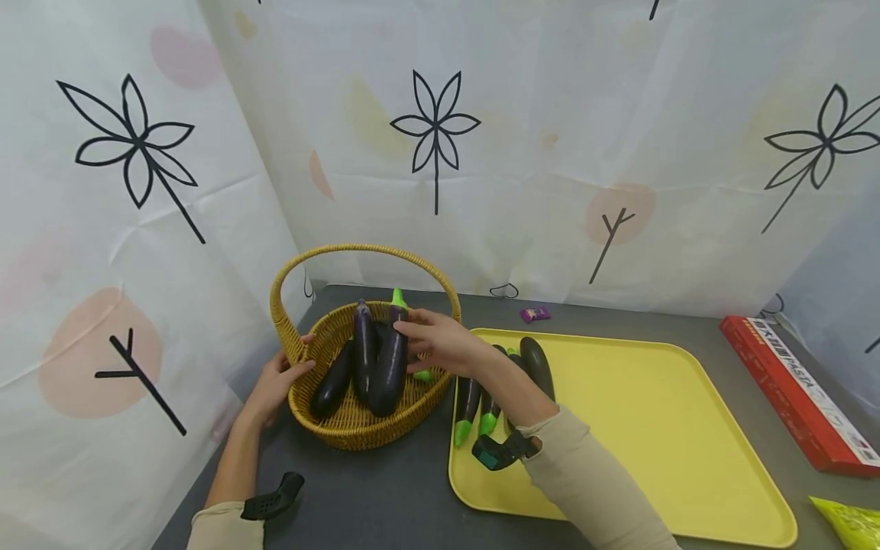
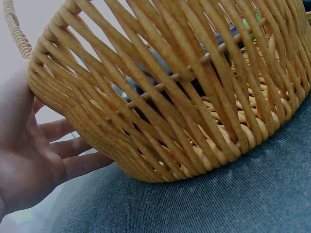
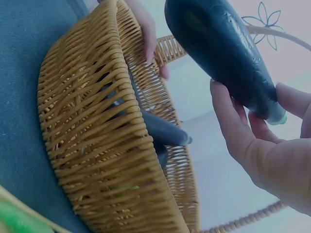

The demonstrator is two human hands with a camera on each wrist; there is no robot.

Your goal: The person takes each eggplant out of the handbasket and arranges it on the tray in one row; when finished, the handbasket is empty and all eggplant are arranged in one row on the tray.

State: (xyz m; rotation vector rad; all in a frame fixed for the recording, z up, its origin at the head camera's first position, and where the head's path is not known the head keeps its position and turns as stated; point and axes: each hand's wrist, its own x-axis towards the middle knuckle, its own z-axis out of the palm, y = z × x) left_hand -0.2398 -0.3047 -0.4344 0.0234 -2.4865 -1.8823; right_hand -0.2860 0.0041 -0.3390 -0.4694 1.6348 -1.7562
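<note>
A wicker basket (image 1: pixel 360 437) with a tall arched handle stands at the left of the table, with several dark purple eggplants (image 1: pixel 334 386) inside. My left hand (image 1: pixel 273 383) grips its left rim beside the handle's base, thumb over the edge; in the left wrist view the fingers reach along the outer weave. My right hand (image 1: pixel 443 342) pinches an eggplant (image 1: pixel 390 367) near its green stem end. The right wrist view has this eggplant (image 3: pixel 223 48) raised over the basket's rim, fingers on one side and thumb on the other.
A yellow tray (image 1: pixel 619 428) lies right of the basket, with several eggplants (image 1: pixel 538 365) at its left end, partly behind my right forearm. A red pasta box (image 1: pixel 797 397), a small purple packet (image 1: pixel 535 314) and a yellow-green bag (image 1: pixel 849 523) lie around it. Patterned cloth (image 1: pixel 522 153) hangs behind.
</note>
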